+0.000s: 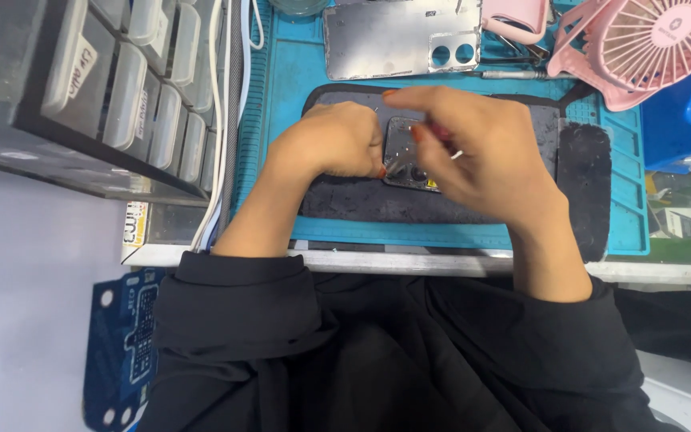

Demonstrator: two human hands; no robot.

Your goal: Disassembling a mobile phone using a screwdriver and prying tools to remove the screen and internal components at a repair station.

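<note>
- My left hand (331,140) pinched the small phone part (406,152) on the dark mat (473,204).
- My right hand (473,148) closed on a thin tool (455,155) above the part.
- A pink fan (649,44) stood beyond the mat.

Two bare hands, left hand (333,140) and right hand (473,148), mid-frame, one small dark phone part (404,156) between them, one silver phone back panel (397,36) top centre, one pink fan (641,44) upper right, one blue circuit board (125,344) lower left
</note>
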